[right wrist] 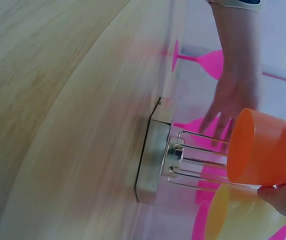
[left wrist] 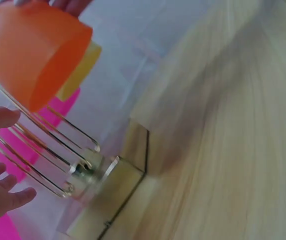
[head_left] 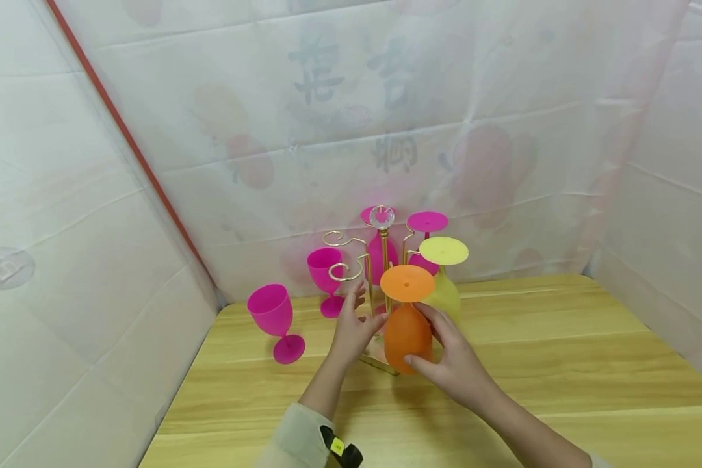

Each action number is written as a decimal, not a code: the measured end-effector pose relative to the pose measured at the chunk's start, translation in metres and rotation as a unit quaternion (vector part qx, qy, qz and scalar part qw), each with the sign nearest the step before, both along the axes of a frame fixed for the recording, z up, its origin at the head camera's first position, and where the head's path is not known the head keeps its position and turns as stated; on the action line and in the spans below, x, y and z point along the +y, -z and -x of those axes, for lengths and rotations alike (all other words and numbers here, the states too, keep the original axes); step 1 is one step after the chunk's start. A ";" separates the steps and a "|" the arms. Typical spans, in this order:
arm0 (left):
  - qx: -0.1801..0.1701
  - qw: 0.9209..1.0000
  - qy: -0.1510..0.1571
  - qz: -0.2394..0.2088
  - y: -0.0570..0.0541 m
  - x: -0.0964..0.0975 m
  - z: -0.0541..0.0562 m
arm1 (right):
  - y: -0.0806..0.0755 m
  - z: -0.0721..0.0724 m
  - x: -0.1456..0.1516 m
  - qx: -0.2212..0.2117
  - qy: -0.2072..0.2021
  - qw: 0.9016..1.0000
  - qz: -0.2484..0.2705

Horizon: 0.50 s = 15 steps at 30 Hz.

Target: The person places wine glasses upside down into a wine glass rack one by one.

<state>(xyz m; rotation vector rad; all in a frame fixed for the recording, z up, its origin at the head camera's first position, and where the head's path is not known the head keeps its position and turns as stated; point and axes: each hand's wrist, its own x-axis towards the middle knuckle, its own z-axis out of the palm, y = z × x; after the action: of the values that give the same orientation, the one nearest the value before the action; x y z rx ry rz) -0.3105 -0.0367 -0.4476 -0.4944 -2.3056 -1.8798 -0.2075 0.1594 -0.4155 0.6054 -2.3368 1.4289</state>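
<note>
An orange goblet [head_left: 407,335] is upside down at the front of a gold wire rack [head_left: 369,279], its foot uppermost. My right hand [head_left: 459,369] grips its bowl, thumb low on the near side and fingers on the right. In the left wrist view the goblet's rim stays well above the rack base [left wrist: 108,197]. My left hand [head_left: 351,333] is beside the rack's left hooks, fingers spread, holding nothing. Behind the orange goblet hangs an upside-down yellow goblet [head_left: 444,251]. Two inverted pink goblets, one right [head_left: 428,221] and one behind the post [head_left: 380,260], are farther back.
Two pink goblets stand upright left of the rack, one nearer [head_left: 271,312] and one by the back curtain [head_left: 324,268]. A clear faceted knob [head_left: 381,217] tops the rack's post. White printed curtains [head_left: 327,130] enclose the wooden table [head_left: 561,351] at the back and sides.
</note>
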 end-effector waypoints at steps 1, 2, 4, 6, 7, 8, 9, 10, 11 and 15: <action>-0.005 1.000 0.004 0.007 0.002 0.000 0.002 | 0.000 0.000 0.000 0.000 0.000 1.000 -0.001; -0.007 1.000 0.009 0.010 0.004 0.000 0.004 | 0.000 0.000 0.000 0.001 0.001 1.000 -0.002; -0.008 1.000 0.021 0.013 0.008 0.001 0.007 | -0.001 0.000 0.001 0.002 0.001 1.000 -0.003; -0.006 0.999 0.032 0.011 0.011 0.002 0.010 | -0.001 0.000 0.001 0.004 0.002 1.000 -0.004; -0.003 0.999 0.038 0.011 0.012 0.002 0.011 | -0.001 0.000 0.002 0.004 0.002 1.000 -0.005; 0.000 0.999 0.045 0.008 0.013 0.002 0.012 | -0.001 0.001 0.002 0.004 0.004 1.000 -0.006; 0.002 0.999 0.051 0.008 0.014 0.002 0.013 | -0.001 0.001 0.002 0.005 0.005 1.000 -0.007; 0.004 0.998 0.055 0.009 0.014 0.003 0.014 | -0.001 0.001 0.002 0.005 0.006 1.000 -0.008; 0.005 0.998 0.058 0.011 0.015 0.003 0.015 | -0.002 0.001 0.002 0.005 0.007 1.000 -0.009; 0.008 0.998 0.060 0.019 0.017 0.004 0.017 | -0.001 0.002 0.003 0.005 0.007 1.000 -0.011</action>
<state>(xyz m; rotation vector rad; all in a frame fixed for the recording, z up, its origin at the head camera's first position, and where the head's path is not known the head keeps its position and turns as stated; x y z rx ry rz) -0.3273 -0.0326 -0.4646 -0.6652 -2.3552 -1.8782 -0.2090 0.1624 -0.4142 0.6012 -2.3469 1.3921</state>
